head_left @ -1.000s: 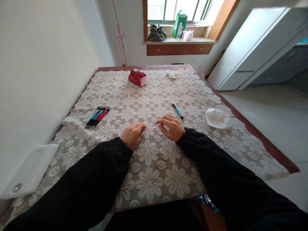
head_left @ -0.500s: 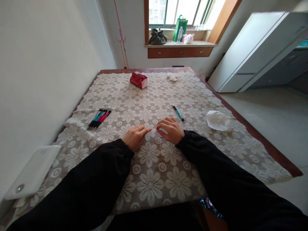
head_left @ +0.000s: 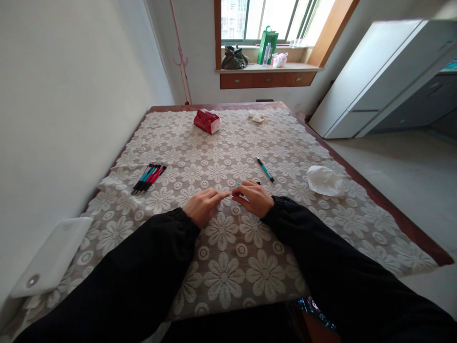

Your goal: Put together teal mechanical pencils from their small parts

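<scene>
My two hands meet at the middle of the lace-covered table [head_left: 221, 276]. My right hand [head_left: 255, 197] is closed around a teal pen [head_left: 257, 182]; only a black end and a sliver of teal show past the fingers. My left hand [head_left: 203, 206] lies on the cloth. Its thumb and forefinger are pinched together and touch the pen's end at my right fingertips. What lies between the pinched fingers is hidden. Both sleeves are black.
A loose teal pen [head_left: 264, 169] lies just beyond my right hand. A bundle of red and teal pens [head_left: 149, 173] is at the left. A crumpled white tissue [head_left: 324, 181] is right, a red tissue pack [head_left: 207, 121] far, a white device [head_left: 53, 257] near left. A wall runs along the left side.
My hands have drawn together until the fingertips touch. The thin white piece held between them a second ago is no longer visible, and a teal pen now shows in my right hand.
</scene>
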A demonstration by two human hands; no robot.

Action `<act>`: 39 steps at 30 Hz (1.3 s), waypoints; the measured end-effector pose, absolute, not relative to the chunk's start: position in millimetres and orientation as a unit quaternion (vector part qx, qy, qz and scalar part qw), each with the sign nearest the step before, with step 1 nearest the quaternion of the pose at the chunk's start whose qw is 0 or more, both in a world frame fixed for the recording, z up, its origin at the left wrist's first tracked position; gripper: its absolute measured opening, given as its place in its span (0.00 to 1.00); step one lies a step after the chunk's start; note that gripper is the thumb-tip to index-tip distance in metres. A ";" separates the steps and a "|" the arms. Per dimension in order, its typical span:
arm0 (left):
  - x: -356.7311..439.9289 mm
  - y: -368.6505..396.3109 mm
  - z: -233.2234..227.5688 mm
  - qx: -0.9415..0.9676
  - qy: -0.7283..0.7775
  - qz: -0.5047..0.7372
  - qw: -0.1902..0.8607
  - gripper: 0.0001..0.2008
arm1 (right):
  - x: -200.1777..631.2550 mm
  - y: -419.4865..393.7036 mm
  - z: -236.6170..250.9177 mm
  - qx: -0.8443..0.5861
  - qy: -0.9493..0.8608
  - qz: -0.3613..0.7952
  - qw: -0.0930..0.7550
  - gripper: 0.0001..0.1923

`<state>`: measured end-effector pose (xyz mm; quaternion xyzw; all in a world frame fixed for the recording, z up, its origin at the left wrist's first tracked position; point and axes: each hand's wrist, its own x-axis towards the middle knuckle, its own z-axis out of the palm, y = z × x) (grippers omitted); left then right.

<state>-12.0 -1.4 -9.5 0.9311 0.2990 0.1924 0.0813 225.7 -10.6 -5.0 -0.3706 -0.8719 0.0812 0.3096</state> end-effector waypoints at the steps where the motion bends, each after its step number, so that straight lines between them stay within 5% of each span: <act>1: -12.1 -1.6 -8.8 0.933 0.295 0.188 0.082 0.29 | 225.8 -10.6 -5.4 -0.372 -0.868 0.090 0.316 0.04; 11: -13.2 -1.9 -11.2 0.932 0.299 0.191 0.074 0.30 | 226.1 -11.0 -5.8 -0.374 -0.862 0.108 0.324 0.04; 21: -13.0 -2.9 -9.6 0.919 0.324 0.202 0.095 0.29 | 238.6 -5.8 -1.3 -0.463 -0.835 0.012 0.297 0.20; 27: -13.0 -2.7 -10.3 0.919 0.332 0.191 0.088 0.29 | 246.8 1.2 -8.3 -0.505 -0.825 -0.016 0.253 0.03; 39: -13.0 -2.2 -14.9 0.917 0.336 0.193 0.093 0.26 | 238.9 -6.5 -4.9 -0.396 -0.880 0.031 0.260 0.05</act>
